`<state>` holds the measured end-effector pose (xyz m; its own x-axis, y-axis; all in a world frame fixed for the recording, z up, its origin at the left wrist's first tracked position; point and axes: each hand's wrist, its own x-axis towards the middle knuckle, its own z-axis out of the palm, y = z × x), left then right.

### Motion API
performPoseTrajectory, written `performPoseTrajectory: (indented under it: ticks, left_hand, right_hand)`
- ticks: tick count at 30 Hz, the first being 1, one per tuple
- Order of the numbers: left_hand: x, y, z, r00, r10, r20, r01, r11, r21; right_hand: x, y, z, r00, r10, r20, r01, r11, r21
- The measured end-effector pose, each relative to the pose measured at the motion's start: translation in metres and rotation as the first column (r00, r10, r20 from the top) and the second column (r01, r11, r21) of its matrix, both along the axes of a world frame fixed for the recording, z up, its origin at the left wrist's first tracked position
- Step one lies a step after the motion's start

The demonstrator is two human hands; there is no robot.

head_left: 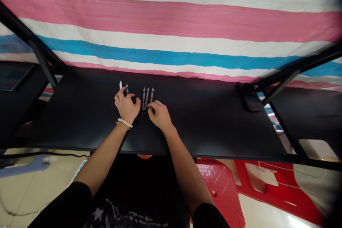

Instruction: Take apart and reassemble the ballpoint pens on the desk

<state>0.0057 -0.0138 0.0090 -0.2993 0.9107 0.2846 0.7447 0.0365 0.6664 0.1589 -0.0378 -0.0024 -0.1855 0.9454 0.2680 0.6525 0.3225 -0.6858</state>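
Note:
Three slim clear-and-black pens lie side by side on the black table (pixel 208 121), the left pen (pixel 143 99) and the middle pen (pixel 146 97) close together. At the lower end of the right-hand pen (pixel 152 94), my right hand (pixel 159 114) has its thumb and forefinger pinched. My left hand (pixel 127 106) rests to the left with its fingers curved and apart, the thumb spread towards the row. Beyond its fingers show the tips of a white pen (pixel 120 84) and a dark pen (pixel 127 87); their lower parts are hidden under the hand.
A dark phone-like object (pixel 251 98) lies at the table's right end. Black metal struts (pixel 42 62) stand at both ends, and a striped cloth (pixel 171 21) hangs along the back edge. Red plastic stools (pixel 220 188) stand below the front edge.

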Motion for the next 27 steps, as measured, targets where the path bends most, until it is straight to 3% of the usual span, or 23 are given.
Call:
performPoseTrajectory:
  ticks: [8, 14, 21, 27]
  left_hand:
    - [-0.0039, 0.0051, -0.0029, 0.999, 0.050, 0.017, -0.050, 0.998, -0.025]
    - [-0.0043, 0.0053, -0.0016, 0.999, 0.044, 0.004, -0.044, 0.998, -0.051]
    - [-0.0038, 0.0052, -0.0002, 0.996, 0.043, 0.081, -0.042, 0.999, -0.020]
    - [-0.0077, 0.0095, -0.0001, 0.971, 0.096, 0.218, -0.092, 0.995, -0.028]
  right_hand:
    - [-0.0004, -0.0003, 0.0009, 1.000, -0.017, 0.002, 0.017, 1.000, 0.019]
    - [-0.0007, 0.0011, -0.0004, 0.992, -0.124, 0.038, 0.123, 0.992, 0.011]
    - [0.0008, 0.0015, -0.0008, 0.929, -0.312, -0.196, 0.306, 0.950, -0.064]
    - [-0.0009, 0.0024, -0.0045, 0.869, -0.317, -0.380, 0.327, 0.944, -0.039]
